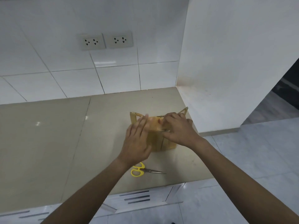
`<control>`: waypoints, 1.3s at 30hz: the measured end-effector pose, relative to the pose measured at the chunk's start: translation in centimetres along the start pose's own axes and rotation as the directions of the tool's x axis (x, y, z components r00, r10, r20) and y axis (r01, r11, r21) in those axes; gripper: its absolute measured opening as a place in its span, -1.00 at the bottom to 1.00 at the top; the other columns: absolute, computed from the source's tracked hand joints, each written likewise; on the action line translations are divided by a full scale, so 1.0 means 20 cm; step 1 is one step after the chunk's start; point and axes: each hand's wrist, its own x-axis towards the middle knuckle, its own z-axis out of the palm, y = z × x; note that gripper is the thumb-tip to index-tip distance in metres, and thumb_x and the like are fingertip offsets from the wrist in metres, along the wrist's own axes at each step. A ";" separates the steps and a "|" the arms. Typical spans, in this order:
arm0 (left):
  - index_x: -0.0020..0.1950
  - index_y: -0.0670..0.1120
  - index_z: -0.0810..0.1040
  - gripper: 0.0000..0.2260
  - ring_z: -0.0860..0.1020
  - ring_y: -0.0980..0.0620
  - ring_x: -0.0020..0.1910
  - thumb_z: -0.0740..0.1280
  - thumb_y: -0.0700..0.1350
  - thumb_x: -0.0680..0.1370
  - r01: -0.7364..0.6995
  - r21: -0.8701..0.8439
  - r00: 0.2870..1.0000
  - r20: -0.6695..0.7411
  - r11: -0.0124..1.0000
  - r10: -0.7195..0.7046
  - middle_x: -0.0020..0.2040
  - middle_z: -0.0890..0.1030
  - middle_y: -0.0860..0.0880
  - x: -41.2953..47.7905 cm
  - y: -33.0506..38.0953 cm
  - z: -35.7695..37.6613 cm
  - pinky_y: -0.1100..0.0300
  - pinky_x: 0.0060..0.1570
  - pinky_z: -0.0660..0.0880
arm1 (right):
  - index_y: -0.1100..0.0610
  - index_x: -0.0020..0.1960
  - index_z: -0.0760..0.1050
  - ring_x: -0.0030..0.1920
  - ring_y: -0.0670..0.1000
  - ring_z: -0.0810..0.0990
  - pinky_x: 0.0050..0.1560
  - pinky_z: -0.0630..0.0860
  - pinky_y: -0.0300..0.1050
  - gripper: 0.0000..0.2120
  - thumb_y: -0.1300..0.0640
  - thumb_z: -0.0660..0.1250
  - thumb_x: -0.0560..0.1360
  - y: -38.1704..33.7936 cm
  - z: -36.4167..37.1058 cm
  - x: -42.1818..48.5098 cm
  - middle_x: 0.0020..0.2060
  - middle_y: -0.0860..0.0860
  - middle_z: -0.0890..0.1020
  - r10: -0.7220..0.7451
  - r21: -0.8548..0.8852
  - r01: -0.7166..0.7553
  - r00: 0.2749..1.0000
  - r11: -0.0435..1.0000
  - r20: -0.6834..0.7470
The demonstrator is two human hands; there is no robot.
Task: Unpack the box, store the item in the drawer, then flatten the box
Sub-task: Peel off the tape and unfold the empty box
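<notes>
Both hands (137, 141) (179, 128) on box (161, 143), flaps open; scissors (140, 171) nr.

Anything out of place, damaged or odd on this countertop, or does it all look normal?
Nothing stands out. The cardboard box stands on the countertop with its flaps raised, both hands, left and right, at its top. The yellow-handled scissors lie flat near the front edge. No spill or visible damage.

Yellow-handled steel scissors (142, 171) lying flat near the front edge of the glossy beige tabletop (48, 135); two grey double wall sockets (107, 40) on white tiles.
</notes>
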 end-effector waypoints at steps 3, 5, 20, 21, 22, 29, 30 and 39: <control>0.57 -0.09 -0.02 -0.18 -0.01 0.03 0.56 0.19 -0.01 0.34 -0.019 -0.085 0.978 0.207 0.996 0.036 0.58 0.12 -0.03 0.16 -0.01 -0.01 -0.08 0.49 0.06 | -0.04 0.04 0.51 0.27 0.08 0.33 0.17 0.28 0.16 -0.82 -0.06 0.30 0.47 -0.01 -0.02 0.01 0.23 -0.11 0.48 0.032 0.043 -0.032 0.999 0.999 -0.005; 0.57 -0.09 -0.05 -0.17 -0.02 0.02 0.56 0.20 -0.03 0.34 0.019 -0.107 0.954 0.299 0.994 0.014 0.57 0.12 -0.04 0.19 -0.04 0.01 -0.11 0.47 0.08 | -0.01 0.00 0.51 0.26 0.07 0.34 0.18 0.27 0.14 -0.89 -0.01 0.32 0.50 0.00 -0.02 0.02 0.22 -0.11 0.50 0.024 0.039 -0.023 0.999 0.999 -0.030; 0.53 0.00 0.10 -0.34 0.04 0.02 0.53 0.16 0.28 0.52 0.209 -0.001 0.882 0.433 0.978 -0.188 0.58 0.10 0.05 0.31 0.00 -0.04 -0.18 0.37 0.09 | 0.10 0.05 0.57 0.13 0.05 0.52 0.15 0.37 -0.03 -0.84 0.08 0.26 0.55 0.10 0.22 -0.27 0.13 -0.01 0.60 -0.266 -0.044 0.271 0.876 0.962 -0.402; 0.51 -0.01 0.15 -0.32 0.10 0.00 0.51 0.17 0.33 0.50 0.202 0.023 0.897 0.397 0.979 -0.194 0.55 0.17 0.03 0.30 0.01 -0.03 -0.16 0.33 0.13 | 0.10 0.06 0.57 0.13 0.05 0.52 0.15 0.37 -0.03 -0.84 0.10 0.27 0.55 0.10 0.22 -0.29 0.13 0.00 0.60 -0.259 -0.038 0.268 0.871 0.963 -0.417; 0.46 -0.02 0.21 -0.32 0.17 -0.03 0.46 0.17 0.36 0.48 0.190 0.051 0.915 0.354 0.981 -0.195 0.51 0.25 0.01 0.30 0.01 -0.01 -0.13 0.28 0.18 | 0.11 0.07 0.57 0.14 0.06 0.53 0.16 0.38 -0.02 -0.84 0.10 0.27 0.56 0.10 0.23 -0.30 0.13 0.01 0.60 -0.265 -0.038 0.276 0.863 0.960 -0.429; 0.15 0.00 0.45 -0.51 0.42 -0.06 0.22 0.24 0.35 0.44 0.230 0.000 0.973 0.014 0.973 -0.230 0.17 0.57 0.03 0.27 0.05 0.08 -0.02 0.18 0.14 | 0.14 0.02 0.55 0.11 0.08 0.54 0.16 0.43 0.03 -0.89 0.14 0.29 0.55 0.14 0.23 -0.39 0.08 0.07 0.62 -0.291 -0.044 0.309 0.827 0.950 -0.481; 0.15 0.01 0.46 -0.51 0.43 -0.06 0.21 0.24 0.35 0.44 0.237 -0.020 0.971 -0.017 0.971 -0.237 0.13 0.59 0.03 0.27 0.04 0.07 -0.02 0.19 0.12 | 0.15 0.04 0.55 0.12 0.09 0.54 0.17 0.43 0.03 -0.88 0.15 0.29 0.55 0.14 0.21 -0.38 0.10 0.08 0.62 -0.282 -0.029 0.309 0.820 0.951 -0.498; -0.02 0.01 0.44 -0.53 0.52 -0.12 -0.01 0.20 0.40 0.42 0.578 -0.430 0.751 -0.053 0.694 -0.658 -0.17 0.57 0.07 0.29 -0.11 -0.09 -0.11 0.17 0.36 | 0.18 0.00 0.48 0.21 0.02 0.53 0.19 0.45 -0.04 -0.92 0.24 0.22 0.56 0.01 -0.17 -0.34 0.05 0.01 0.63 -0.020 0.342 0.381 0.693 0.859 -0.721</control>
